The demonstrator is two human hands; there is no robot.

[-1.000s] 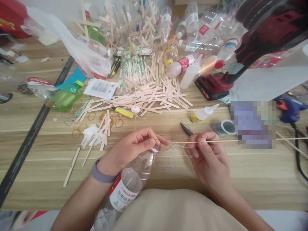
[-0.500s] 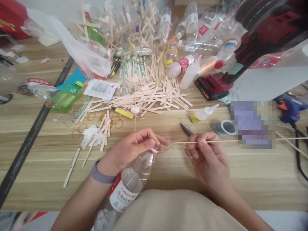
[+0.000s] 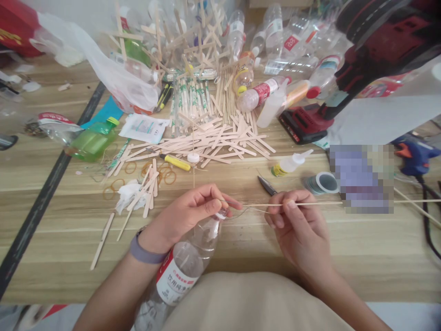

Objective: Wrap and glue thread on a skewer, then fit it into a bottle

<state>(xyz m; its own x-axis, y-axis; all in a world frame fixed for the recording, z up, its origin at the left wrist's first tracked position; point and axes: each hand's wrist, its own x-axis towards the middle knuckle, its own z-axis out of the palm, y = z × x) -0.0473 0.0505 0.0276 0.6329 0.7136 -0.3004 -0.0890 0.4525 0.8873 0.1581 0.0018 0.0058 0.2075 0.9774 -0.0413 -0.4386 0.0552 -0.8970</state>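
Note:
My right hand (image 3: 298, 225) is closed in a pinch around a thin bamboo skewer (image 3: 320, 203), which lies level and points toward my left hand. My left hand (image 3: 196, 209) pinches a thin string (image 3: 246, 209) between thumb and fingers. The string sags in a loop between the two hands, by the skewer's tip. Just below the left fingers is the mouth of a clear plastic bottle (image 3: 182, 271) with a red and white label, leaning against my body under the left wrist. Whether the left fingers also touch the bottle is hidden.
Wooden craft sticks (image 3: 206, 142) lie heaped mid-table, with a yellow cutter (image 3: 176, 162) in front. Many plastic bottles (image 3: 274, 32) crowd the back. Right of centre are a glue bottle (image 3: 289, 164), pliers (image 3: 266, 185), a spool (image 3: 323, 183) and a red power tool (image 3: 372, 59).
Hardly anything differs. The right end of the skewer has dipped very slightly, while both hands and the bottle keep their places.

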